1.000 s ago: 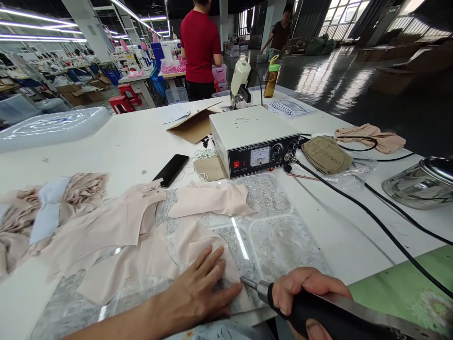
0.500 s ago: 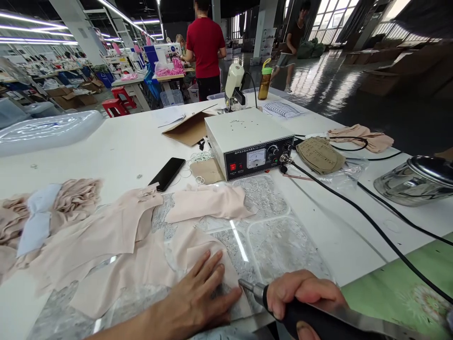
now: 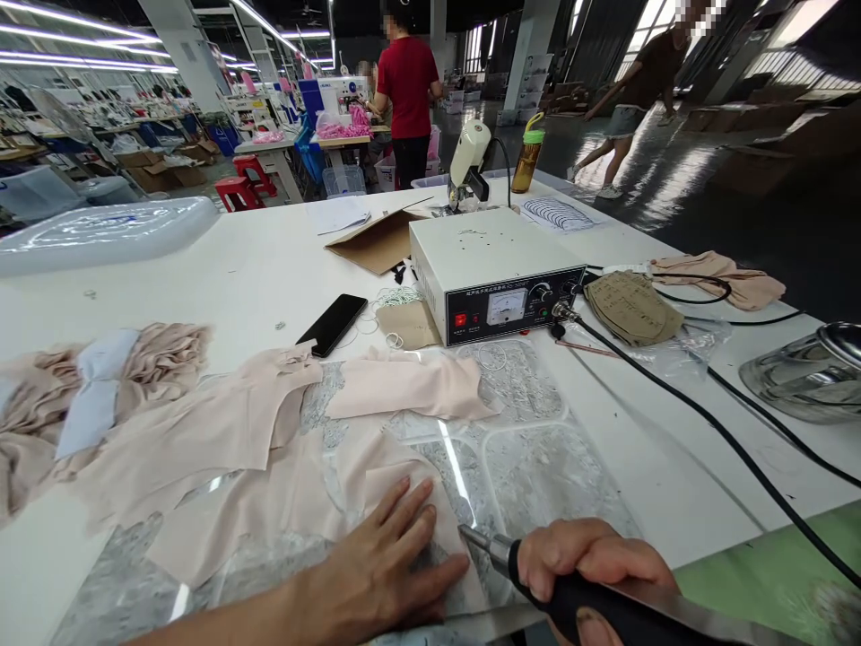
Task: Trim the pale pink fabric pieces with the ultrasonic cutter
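My left hand [image 3: 383,570] lies flat, fingers spread, pressing a folded beige fabric piece [image 3: 377,462] onto the grey marble-patterned mat [image 3: 552,475]. My right hand [image 3: 592,574] is wrapped around an ultrasonic welding handpiece [image 3: 498,554] with a black grip and metal tip. That tip rests at or just over the fabric's right edge, close to my left thumb; I cannot tell whether it touches. Farther up the mat is another beige strip [image 3: 410,386]. Left of my hand, more cut beige panels [image 3: 202,440] overlap one another.
Behind the mat stands a white control box [image 3: 498,247] with a black cable [image 3: 679,404] crossing the right side. Nearby are a phone [image 3: 333,325], brown pattern pieces [image 3: 632,308], a steel pot [image 3: 807,377] and a tied beige bundle [image 3: 168,359]. People are beyond the table.
The view has turned slightly left, so the table's things sit farther right. Both hands keep about the same pose on the fabric and handpiece. A person in the background has walked nearer.
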